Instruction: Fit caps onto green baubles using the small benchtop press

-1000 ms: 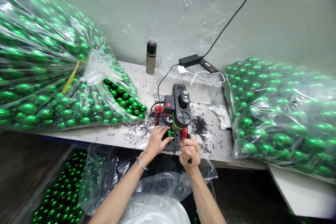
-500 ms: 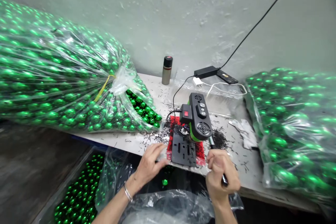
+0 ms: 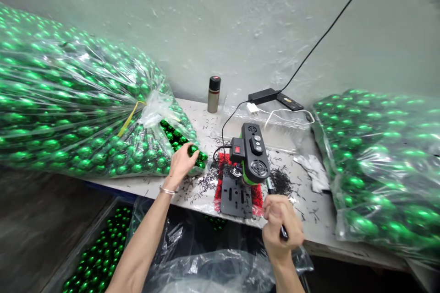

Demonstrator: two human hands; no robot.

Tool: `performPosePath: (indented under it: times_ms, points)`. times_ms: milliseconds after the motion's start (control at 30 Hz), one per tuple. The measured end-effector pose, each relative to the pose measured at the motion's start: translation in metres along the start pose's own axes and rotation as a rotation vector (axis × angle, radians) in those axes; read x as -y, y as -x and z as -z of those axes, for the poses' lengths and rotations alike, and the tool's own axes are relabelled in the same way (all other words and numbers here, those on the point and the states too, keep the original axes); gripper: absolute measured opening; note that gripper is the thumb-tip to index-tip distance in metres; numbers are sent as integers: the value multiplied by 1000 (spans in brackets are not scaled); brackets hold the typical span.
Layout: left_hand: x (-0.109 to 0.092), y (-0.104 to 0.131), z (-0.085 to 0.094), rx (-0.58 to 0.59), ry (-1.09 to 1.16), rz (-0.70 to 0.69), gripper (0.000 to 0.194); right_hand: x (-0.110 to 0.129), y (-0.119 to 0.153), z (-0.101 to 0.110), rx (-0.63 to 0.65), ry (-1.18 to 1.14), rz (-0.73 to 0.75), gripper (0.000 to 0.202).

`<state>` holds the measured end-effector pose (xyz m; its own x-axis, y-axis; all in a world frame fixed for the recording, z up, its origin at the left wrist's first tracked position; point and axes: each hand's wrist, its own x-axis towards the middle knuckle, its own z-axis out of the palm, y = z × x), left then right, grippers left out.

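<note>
My left hand (image 3: 182, 161) is at the opening of a clear bag of shiny green balls (image 3: 85, 114), its thumb and fingers closed round a green ball (image 3: 193, 149). My right hand (image 3: 282, 222) grips the black handle (image 3: 270, 187) of a small machine (image 3: 256, 153). This machine has a black top with vents, a red switch and a slotted black base plate (image 3: 237, 198). Under the plate lies a red sheet (image 3: 218, 192), with small black bits scattered around.
Another bag of green balls (image 3: 378, 169) stands on the right. Behind the machine are a bottle (image 3: 213, 96), a black adapter (image 3: 263, 96) and white cable. A white glove (image 3: 314, 173) lies nearby. More green balls (image 3: 99, 252) fill a container below the table edge.
My left hand has moved up and left from beside the base plate to the bag opening and closed on a ball. My right hand still holds the handle. The view has shifted slightly.
</note>
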<state>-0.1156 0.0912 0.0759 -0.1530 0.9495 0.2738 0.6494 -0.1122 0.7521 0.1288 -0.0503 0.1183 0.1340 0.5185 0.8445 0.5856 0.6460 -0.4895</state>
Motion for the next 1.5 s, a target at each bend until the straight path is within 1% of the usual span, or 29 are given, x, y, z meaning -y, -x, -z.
performPosePath:
  times_ms: [67,133,200,267,300,367,433,500,567,633,733,833,933,1000,1067,1167,1267,1400,1500]
  points:
    - [-3,15,6,85,348,130,37,0,0,0,-7,1,0,29]
    - [-8,35,3,201,652,259,45,1,-1,0,-18,2,-8,29]
    - [-14,55,-10,282,834,372,46,3,-5,-1,-29,2,-22,30]
    - [-20,73,-29,335,904,438,45,6,-12,-1,-38,10,-38,31]
    - [-23,80,-39,360,905,445,46,8,-16,-1,-42,17,-48,31]
    - [-28,91,-58,399,846,397,48,11,-24,-1,-46,31,-66,30]
    - [-31,97,-73,414,716,294,47,13,-30,-1,-45,38,-79,30]
    - [-32,102,-82,384,543,174,41,13,-31,-1,-55,40,-77,31]
    - [-32,106,-87,328,377,51,35,12,-29,-1,-67,53,-70,31]
    - [-31,110,-88,276,259,-71,32,10,-25,-2,-73,65,-60,31]
    - [-30,114,-90,234,170,-239,31,7,-20,-1,-65,49,-43,30]
    - [-27,116,-94,208,123,-345,31,4,-14,0,-45,32,-15,28]
    - [-25,116,-98,198,105,-364,33,1,-4,3,-8,18,-8,27]
    - [-23,117,-101,196,118,-360,34,-4,7,3,27,14,-19,26]
    - [-21,117,-102,196,139,-359,35,-12,21,0,32,14,6,27]
    - [-20,118,-103,212,160,-354,35,-27,41,-8,-21,29,93,30]
    - [-20,117,-102,235,172,-347,34,-38,56,-16,-66,56,112,32]
    - [-21,117,-102,240,193,-358,36,-46,66,-21,-83,47,121,33]
    - [-22,117,-101,240,194,-358,35,-51,68,-21,-28,48,147,31]
